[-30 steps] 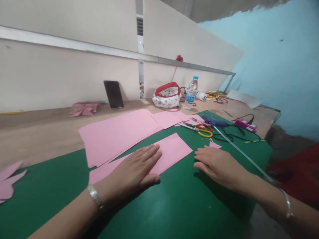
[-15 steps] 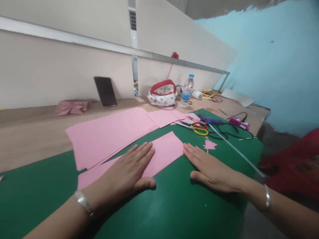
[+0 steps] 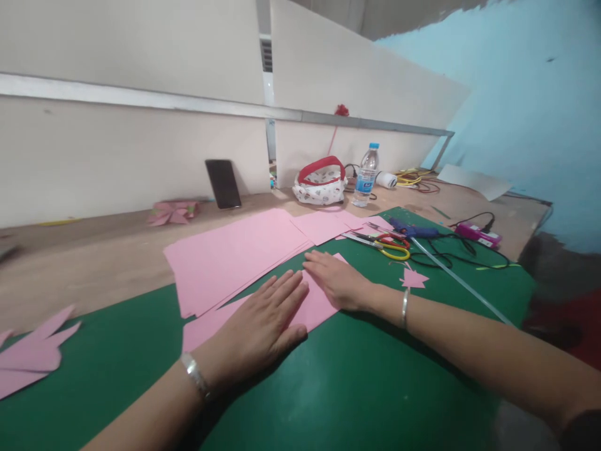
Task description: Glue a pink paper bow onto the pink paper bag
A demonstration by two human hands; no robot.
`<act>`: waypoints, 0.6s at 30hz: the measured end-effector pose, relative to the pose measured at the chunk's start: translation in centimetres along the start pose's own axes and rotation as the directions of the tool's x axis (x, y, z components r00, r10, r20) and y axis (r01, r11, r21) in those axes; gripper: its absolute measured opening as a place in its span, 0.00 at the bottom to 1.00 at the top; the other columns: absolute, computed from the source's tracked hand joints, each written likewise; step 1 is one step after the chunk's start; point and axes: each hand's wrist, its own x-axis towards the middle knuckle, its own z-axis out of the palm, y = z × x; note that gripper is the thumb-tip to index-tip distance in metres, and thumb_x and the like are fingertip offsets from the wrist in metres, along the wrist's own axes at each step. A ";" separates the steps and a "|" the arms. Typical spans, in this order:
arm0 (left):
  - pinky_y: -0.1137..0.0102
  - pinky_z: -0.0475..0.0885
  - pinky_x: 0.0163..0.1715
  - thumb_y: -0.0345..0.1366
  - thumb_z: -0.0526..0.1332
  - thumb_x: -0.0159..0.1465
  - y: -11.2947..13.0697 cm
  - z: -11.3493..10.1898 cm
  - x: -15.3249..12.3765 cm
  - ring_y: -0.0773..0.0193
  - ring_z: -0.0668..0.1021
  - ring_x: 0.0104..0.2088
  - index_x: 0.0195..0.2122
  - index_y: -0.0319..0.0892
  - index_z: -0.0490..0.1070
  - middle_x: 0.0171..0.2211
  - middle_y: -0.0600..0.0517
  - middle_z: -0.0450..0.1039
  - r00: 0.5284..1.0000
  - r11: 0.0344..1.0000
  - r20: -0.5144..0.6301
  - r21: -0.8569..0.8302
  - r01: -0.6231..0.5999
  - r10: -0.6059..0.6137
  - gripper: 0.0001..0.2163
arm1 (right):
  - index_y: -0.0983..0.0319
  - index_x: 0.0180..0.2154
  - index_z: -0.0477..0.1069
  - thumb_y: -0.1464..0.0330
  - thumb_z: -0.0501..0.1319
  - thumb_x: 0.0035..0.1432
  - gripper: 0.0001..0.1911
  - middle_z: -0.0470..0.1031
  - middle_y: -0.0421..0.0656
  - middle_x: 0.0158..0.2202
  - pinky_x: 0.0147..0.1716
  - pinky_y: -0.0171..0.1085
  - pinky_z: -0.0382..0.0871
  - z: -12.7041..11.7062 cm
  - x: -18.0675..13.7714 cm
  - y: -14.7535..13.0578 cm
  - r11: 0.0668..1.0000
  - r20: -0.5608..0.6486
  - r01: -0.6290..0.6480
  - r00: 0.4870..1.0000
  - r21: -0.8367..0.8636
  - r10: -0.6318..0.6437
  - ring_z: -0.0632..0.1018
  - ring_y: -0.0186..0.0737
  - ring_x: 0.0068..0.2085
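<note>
A long pink paper strip (image 3: 313,312) lies on the green mat, and both of my hands rest on it. My left hand (image 3: 267,319) is flat across its middle with the fingers stretched out. Over the strip's right part lies my right hand (image 3: 339,282), palm down, its fingers extended; its thumb is hidden. Just behind the strip is a stack of larger pink paper sheets (image 3: 235,254). Scissors with yellow and red handles (image 3: 392,250) lie to the right, beyond my right hand.
A blue glue gun (image 3: 413,230) with a clear glue stick and black cord lies at right, near pink scraps (image 3: 414,279). Cut pink paper shapes (image 3: 35,357) lie at left. Behind stand a phone (image 3: 224,183), a white-and-red pouch (image 3: 320,186) and a water bottle (image 3: 365,178).
My right hand has moved left, from the strip's right end onto the strip, closer to my left hand. The view has turned left, bringing cut pink shapes in.
</note>
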 end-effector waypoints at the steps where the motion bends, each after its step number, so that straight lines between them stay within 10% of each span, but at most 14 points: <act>1: 0.53 0.50 0.64 0.54 0.44 0.67 0.2 -0.2 0.0 0.52 0.50 0.66 0.65 0.42 0.49 0.67 0.46 0.44 1.000 1.000 0.003 0.006 0.002 -0.002 0.31 | 0.72 0.57 0.63 0.75 0.49 0.63 0.22 0.60 0.57 0.62 0.62 0.48 0.54 0.7 0.0 0.4 1.000 -0.008 -0.018 1.000 0.002 0.018 0.59 0.45 0.64; 11: 0.45 0.44 0.64 0.60 0.38 0.64 8.2 -0.5 1.1 0.47 0.40 0.67 0.65 0.27 0.45 0.66 0.34 0.38 0.983 0.979 0.145 -0.151 0.139 -0.117 0.41 | 0.71 0.57 0.64 0.76 0.50 0.55 0.26 0.61 0.59 0.61 0.60 0.52 0.57 2.3 -0.6 2.1 1.000 -0.053 0.013 0.999 0.028 -0.011 0.61 0.48 0.63; 18: 0.49 0.45 0.64 0.59 0.40 0.64 9.3 -1.1 -3.0 0.47 0.38 0.66 0.65 0.27 0.43 0.67 0.34 0.34 0.940 0.935 0.171 -0.150 0.322 -0.296 0.40 | 0.71 0.56 0.65 0.77 0.46 0.57 0.26 0.62 0.58 0.61 0.61 0.54 0.56 3.0 -0.3 2.7 1.000 -0.059 0.030 0.998 0.002 -0.030 0.63 0.51 0.62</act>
